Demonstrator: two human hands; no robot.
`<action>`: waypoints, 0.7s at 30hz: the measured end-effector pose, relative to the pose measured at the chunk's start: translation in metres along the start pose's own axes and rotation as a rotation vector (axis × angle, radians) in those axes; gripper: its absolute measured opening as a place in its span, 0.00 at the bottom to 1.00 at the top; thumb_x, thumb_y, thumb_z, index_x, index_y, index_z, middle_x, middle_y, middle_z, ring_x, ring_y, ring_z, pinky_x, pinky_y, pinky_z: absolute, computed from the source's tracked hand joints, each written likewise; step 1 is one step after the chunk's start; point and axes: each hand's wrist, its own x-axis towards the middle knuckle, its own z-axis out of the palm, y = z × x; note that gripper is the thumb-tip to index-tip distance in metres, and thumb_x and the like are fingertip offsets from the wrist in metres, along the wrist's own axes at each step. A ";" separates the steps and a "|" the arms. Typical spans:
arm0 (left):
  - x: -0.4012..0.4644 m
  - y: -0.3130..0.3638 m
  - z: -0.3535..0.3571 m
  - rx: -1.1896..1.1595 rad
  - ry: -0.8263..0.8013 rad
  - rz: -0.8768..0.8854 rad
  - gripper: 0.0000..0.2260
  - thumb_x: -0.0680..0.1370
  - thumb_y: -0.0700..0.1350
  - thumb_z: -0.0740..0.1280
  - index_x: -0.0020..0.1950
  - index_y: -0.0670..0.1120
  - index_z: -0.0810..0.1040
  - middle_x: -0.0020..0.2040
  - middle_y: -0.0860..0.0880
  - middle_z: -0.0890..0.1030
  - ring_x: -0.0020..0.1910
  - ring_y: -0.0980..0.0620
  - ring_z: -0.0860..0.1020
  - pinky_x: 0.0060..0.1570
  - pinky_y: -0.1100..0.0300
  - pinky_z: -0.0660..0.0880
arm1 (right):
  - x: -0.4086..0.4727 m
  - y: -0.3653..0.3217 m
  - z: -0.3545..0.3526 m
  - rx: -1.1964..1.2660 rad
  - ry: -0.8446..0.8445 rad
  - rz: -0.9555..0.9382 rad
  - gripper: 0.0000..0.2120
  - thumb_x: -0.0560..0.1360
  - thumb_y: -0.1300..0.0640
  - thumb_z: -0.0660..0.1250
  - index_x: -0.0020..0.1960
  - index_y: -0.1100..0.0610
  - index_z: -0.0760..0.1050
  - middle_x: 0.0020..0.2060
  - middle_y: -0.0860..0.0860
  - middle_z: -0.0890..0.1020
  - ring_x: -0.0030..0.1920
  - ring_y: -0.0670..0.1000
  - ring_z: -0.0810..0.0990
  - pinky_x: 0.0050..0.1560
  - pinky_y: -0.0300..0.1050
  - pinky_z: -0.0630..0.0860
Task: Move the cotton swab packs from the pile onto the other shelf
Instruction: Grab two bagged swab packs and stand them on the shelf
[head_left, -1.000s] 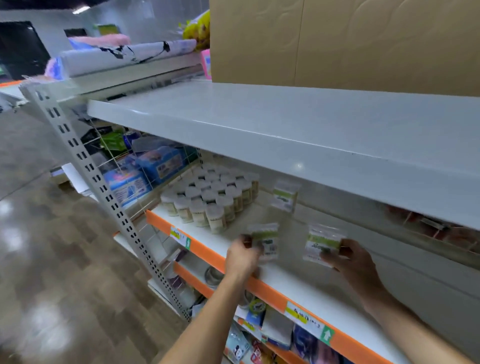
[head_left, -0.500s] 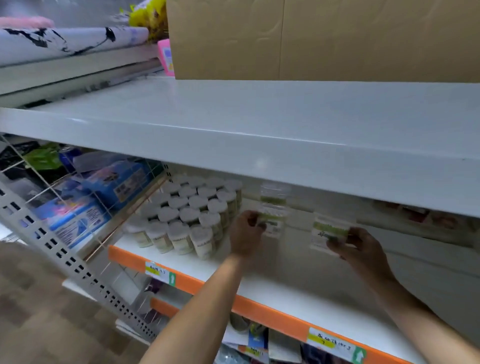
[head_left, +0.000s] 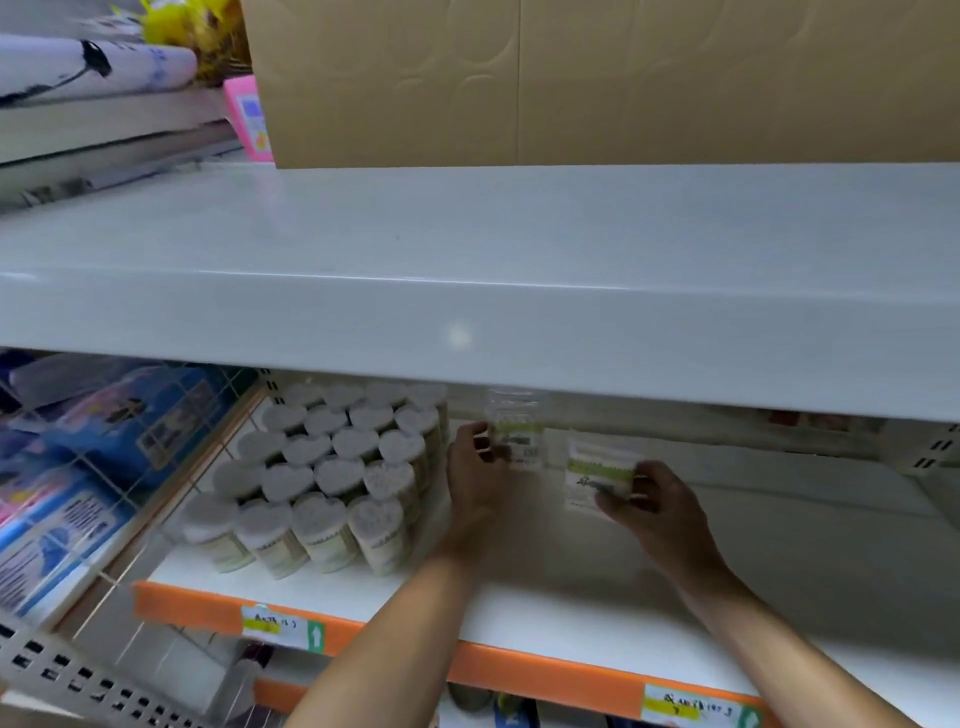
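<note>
At frame centre, one swab pack (head_left: 514, 441) is being pinched by the left hand (head_left: 475, 467), another pack (head_left: 597, 475) by the right hand (head_left: 652, 501); both should be stood upright beside the jars (head_left: 322, 467).

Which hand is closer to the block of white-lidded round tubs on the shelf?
Left. The left hand sits right beside the tubs, holding a swab pack. The right hand is farther to the right, holding another pack.

Round white-capped jars (head_left: 332, 478) stood packed in rows beside a wire divider (head_left: 171, 462); blue printed packs (head_left: 140, 421) lay beyond it, a brown cardboard box (head_left: 597, 83) above.
</note>
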 end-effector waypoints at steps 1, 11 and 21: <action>0.001 -0.001 0.000 -0.004 -0.004 0.000 0.15 0.75 0.35 0.67 0.61 0.45 0.76 0.53 0.46 0.82 0.49 0.51 0.81 0.43 0.67 0.77 | 0.001 -0.003 0.005 -0.024 -0.005 -0.006 0.15 0.69 0.60 0.79 0.52 0.56 0.78 0.43 0.51 0.86 0.41 0.49 0.86 0.42 0.45 0.81; -0.050 -0.010 -0.023 0.022 0.029 0.027 0.20 0.78 0.49 0.69 0.67 0.43 0.71 0.60 0.48 0.76 0.56 0.51 0.76 0.57 0.54 0.75 | 0.024 -0.024 0.064 -0.070 0.002 -0.006 0.16 0.69 0.57 0.80 0.52 0.56 0.78 0.44 0.51 0.84 0.43 0.52 0.85 0.45 0.48 0.81; -0.087 -0.009 -0.057 0.124 -0.104 0.144 0.12 0.76 0.41 0.67 0.59 0.50 0.75 0.53 0.54 0.78 0.51 0.59 0.77 0.53 0.61 0.76 | 0.025 -0.019 0.106 -0.053 0.087 0.011 0.20 0.68 0.57 0.79 0.56 0.50 0.76 0.41 0.42 0.82 0.40 0.39 0.81 0.41 0.34 0.76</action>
